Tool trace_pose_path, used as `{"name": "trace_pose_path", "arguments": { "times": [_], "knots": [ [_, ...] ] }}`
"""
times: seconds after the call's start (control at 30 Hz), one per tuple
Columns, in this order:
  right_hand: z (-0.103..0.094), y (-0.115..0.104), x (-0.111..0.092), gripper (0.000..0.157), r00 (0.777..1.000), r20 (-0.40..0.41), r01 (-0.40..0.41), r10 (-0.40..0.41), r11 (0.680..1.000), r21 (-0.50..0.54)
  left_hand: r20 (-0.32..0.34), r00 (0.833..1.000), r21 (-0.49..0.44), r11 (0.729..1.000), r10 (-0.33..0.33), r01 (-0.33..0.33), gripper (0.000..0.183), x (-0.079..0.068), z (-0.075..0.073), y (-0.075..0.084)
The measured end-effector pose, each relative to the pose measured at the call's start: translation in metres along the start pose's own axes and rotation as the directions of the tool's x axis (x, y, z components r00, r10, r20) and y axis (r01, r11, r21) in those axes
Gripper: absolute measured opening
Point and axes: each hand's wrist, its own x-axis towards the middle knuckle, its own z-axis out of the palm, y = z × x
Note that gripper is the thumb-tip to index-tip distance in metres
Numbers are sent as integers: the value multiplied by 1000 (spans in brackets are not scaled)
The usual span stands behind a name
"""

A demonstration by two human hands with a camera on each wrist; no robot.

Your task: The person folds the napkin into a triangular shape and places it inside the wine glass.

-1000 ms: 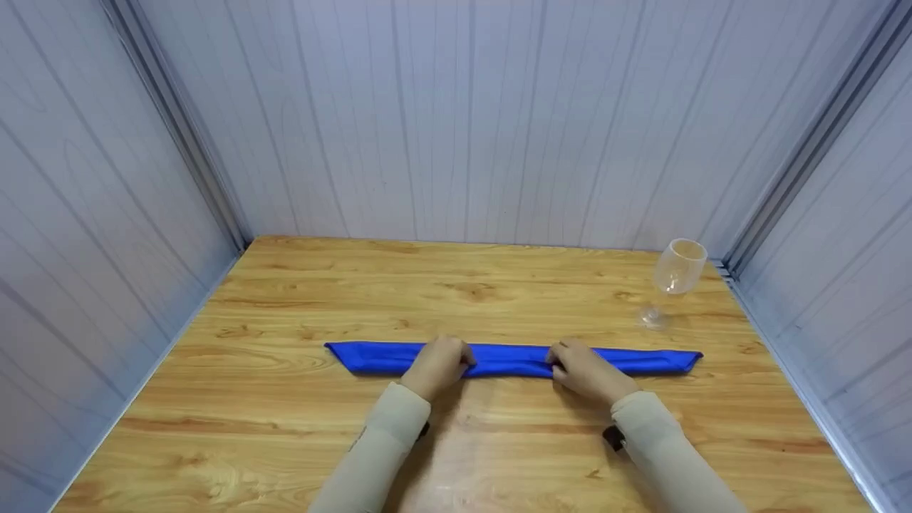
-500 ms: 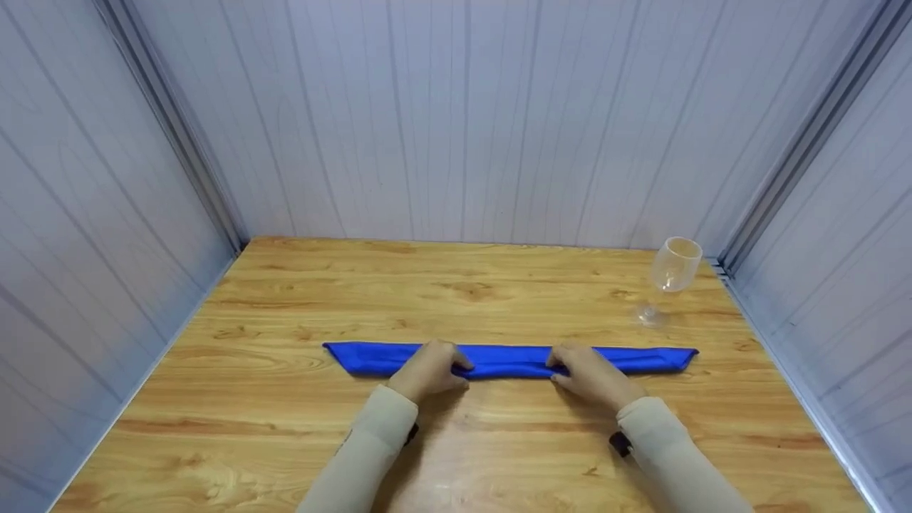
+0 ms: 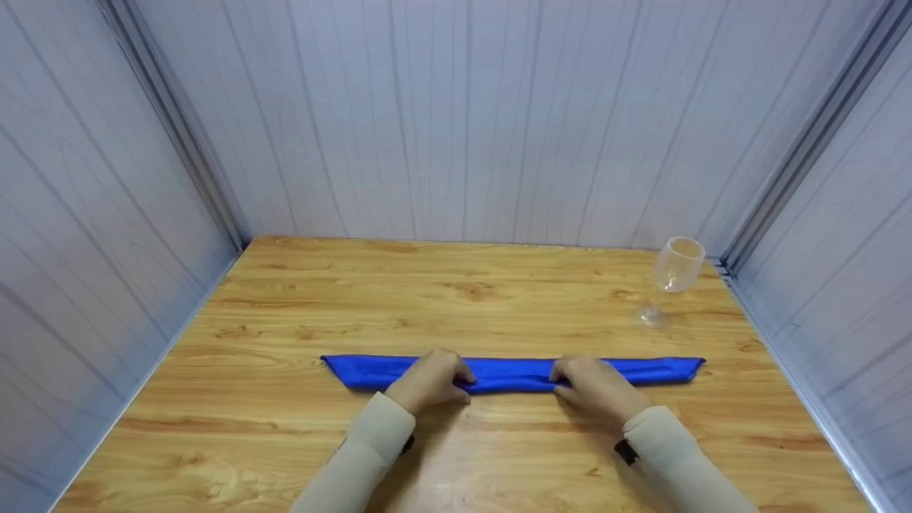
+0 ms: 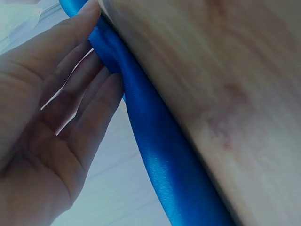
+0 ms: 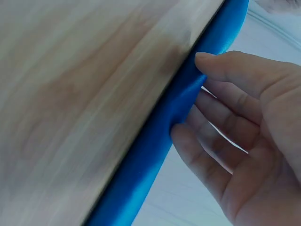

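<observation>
A shiny blue cloth [image 3: 509, 370], folded or rolled into a long narrow strip with slanted ends, lies crosswise on the wooden table. My left hand [image 3: 429, 381] holds it left of its middle, curled fingers on top and thumb at the near edge. Right of the middle, my right hand [image 3: 595, 385] grips the same strip in a similar way. In the left wrist view, the thumb and fingertips [image 4: 110, 89] touch the cloth [image 4: 155, 136]. The right wrist view shows the thumb and fingertips [image 5: 181, 134] pressing a dent into the cloth [image 5: 146, 155].
A clear stemmed wine glass [image 3: 677, 267] stands upright at the table's back right, beyond the strip's right end. Pale panelled walls [image 3: 463, 121] enclose the wooden table [image 3: 356, 299] at the back and both sides.
The strip has shifted slightly toward me, both hands moving with it. My left thumb has spread down to the near edge since one second ago.
</observation>
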Motion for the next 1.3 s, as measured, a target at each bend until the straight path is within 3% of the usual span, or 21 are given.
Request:
{"name": "trace_pose_path", "arguments": {
  "times": [0.37, 0.57, 0.7, 0.87, 1.1, 1.3],
  "knots": [
    [1, -2, -4, 8, 1000, -9, -1, 1, 1000, 3, -65, 998, 154, 988, 17, -7, 21, 0, 8, 3],
    [4, -1, -5, 7, 999, -43, 3, -4, 1000, -14, -107, 991, 339, 940, 80, -39, 12, 2, 12, 7],
    [6, 0, -5, 9, 999, -54, -1, 0, 1000, -23, -95, 993, 301, 953, 64, -32, 11, 4, 11, 8],
    [7, 0, -4, 9, 998, -69, -5, 1, 999, -52, -35, 999, 199, 980, 0, 7, 13, 8, 7, 6],
    [6, 1, -2, 6, 994, -101, 33, -45, 992, -120, -3, 999, 183, 982, -46, 45, 17, 18, 2, 4],
    [5, 1, -1, 5, 996, -88, 9, -18, 994, -109, 7, 994, 164, 980, -112, 110, 12, 25, -1, 4]
  ]
}}
